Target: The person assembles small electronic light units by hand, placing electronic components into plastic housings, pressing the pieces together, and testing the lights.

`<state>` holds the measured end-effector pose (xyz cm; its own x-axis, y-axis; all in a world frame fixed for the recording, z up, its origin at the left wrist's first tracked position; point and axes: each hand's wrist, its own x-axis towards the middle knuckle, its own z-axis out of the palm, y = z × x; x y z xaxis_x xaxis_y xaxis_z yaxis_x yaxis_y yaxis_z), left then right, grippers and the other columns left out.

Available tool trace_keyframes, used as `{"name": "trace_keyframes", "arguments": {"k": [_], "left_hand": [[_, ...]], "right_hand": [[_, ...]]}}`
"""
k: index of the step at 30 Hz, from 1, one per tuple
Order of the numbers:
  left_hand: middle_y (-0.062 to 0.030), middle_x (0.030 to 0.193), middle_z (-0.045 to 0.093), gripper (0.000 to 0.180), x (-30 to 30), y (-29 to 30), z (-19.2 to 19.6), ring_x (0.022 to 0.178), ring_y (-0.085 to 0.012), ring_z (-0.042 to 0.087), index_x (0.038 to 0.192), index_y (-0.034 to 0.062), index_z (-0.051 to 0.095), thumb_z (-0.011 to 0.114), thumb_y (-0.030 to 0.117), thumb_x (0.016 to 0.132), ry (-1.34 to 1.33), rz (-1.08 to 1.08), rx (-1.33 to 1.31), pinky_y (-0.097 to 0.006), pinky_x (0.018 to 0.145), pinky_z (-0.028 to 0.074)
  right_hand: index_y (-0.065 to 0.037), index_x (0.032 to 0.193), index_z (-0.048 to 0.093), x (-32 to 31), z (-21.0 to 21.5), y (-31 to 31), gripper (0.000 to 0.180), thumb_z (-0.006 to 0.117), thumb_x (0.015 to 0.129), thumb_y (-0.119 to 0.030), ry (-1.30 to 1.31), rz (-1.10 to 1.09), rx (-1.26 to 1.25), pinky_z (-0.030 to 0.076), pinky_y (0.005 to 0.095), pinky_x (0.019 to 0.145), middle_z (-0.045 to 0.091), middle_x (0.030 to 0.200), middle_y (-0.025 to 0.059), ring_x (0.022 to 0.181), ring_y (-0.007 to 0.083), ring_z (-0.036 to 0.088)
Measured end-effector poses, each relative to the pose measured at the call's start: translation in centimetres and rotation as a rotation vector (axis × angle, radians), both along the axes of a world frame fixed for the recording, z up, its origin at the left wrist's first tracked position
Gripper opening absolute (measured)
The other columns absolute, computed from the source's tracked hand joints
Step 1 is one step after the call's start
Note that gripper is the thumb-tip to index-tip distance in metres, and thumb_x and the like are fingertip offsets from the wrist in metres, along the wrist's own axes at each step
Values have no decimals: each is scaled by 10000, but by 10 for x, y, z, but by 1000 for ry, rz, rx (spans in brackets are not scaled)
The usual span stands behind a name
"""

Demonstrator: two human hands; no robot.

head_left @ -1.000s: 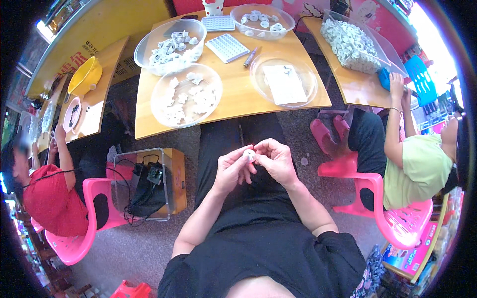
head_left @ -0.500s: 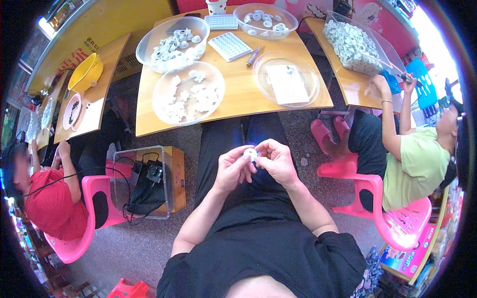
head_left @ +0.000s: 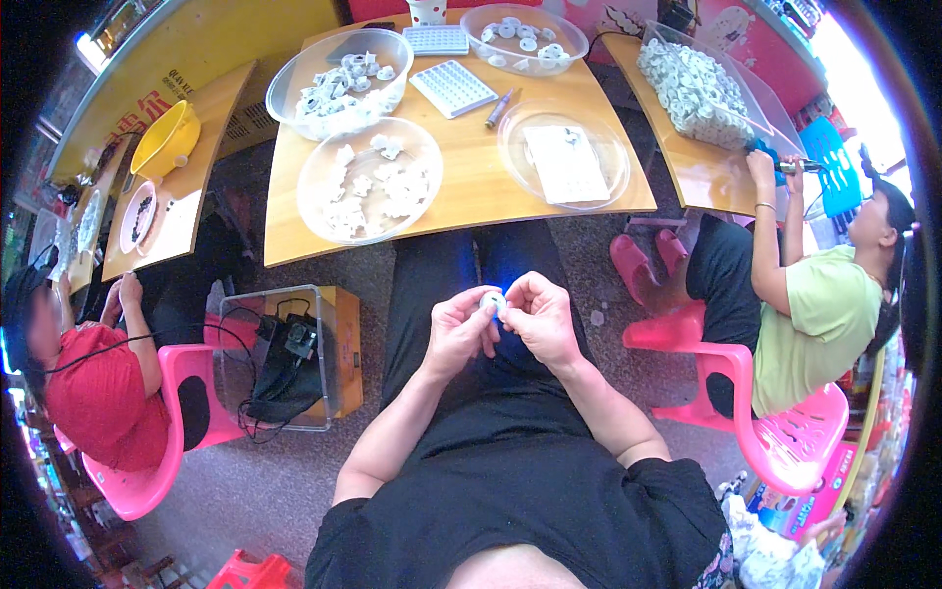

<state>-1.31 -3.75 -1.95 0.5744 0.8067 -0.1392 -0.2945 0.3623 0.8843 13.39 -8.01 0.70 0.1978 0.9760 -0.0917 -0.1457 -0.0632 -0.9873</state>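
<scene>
Above my lap, my left hand (head_left: 457,332) pinches a small round white plastic part (head_left: 493,302) between thumb and fingers. From the other side my right hand (head_left: 543,322) closes on the same part, fingertips almost meeting those of the left. Fingers cover much of the part, and its finer shape is too small to make out. On the table beyond my knees, a shallow clear round tray (head_left: 329,231) bears scattered small white pieces (head_left: 397,187). To its right, another clear tray (head_left: 515,187) holds a white rectangular sheet or block (head_left: 567,167).
Further back stand a deep clear bowl (head_left: 285,93) of white and grey parts, a white gridded tray (head_left: 453,88), a pen-like tool (head_left: 499,108) and another clear bowl (head_left: 471,34). Seated people work at both sides, on pink chairs (head_left: 182,393). A clear box (head_left: 280,363) stands left of my legs.
My hands stay together, with the part turned slightly between them. The person at right has raised the head and shifted a hand tool. A white bundle and a hand have appeared at lower right.
</scene>
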Motion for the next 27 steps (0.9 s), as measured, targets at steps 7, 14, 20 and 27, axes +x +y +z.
{"name": "trace_keyframes", "arguments": {"k": [7,14,20,27], "left_hand": [[-38,675,629,307,-2,-2,0,461,-62,549,1230,12,575,533,150,959,-35,-16,-10,-168,390,402],[-39,704,640,344,-5,-2,-2,491,-67,568,1295,41,536,509,112,960,15,-60,93,-166,408,410],[-42,712,643,358,-7,-2,3,504,-74,575,1310,43,521,505,105,958,20,-109,81,-168,420,414],[-140,832,663,484,-5,5,-2,566,-134,614,1401,25,389,518,91,940,-211,-155,-54,-202,467,455]], "right_hand": [[-9,887,589,-4,20,4,56,636,869,-33,5,23,-61,444,205,522,618,737,15,610,49,563],[-8,845,602,4,7,2,55,635,876,-39,-114,60,-3,442,193,521,629,720,19,591,44,557],[-12,857,613,8,11,2,38,645,860,-32,-124,110,-12,445,182,540,627,751,9,621,36,546],[-27,891,642,58,69,33,47,638,845,-36,-253,211,-74,455,182,515,654,767,24,583,48,567]]}}
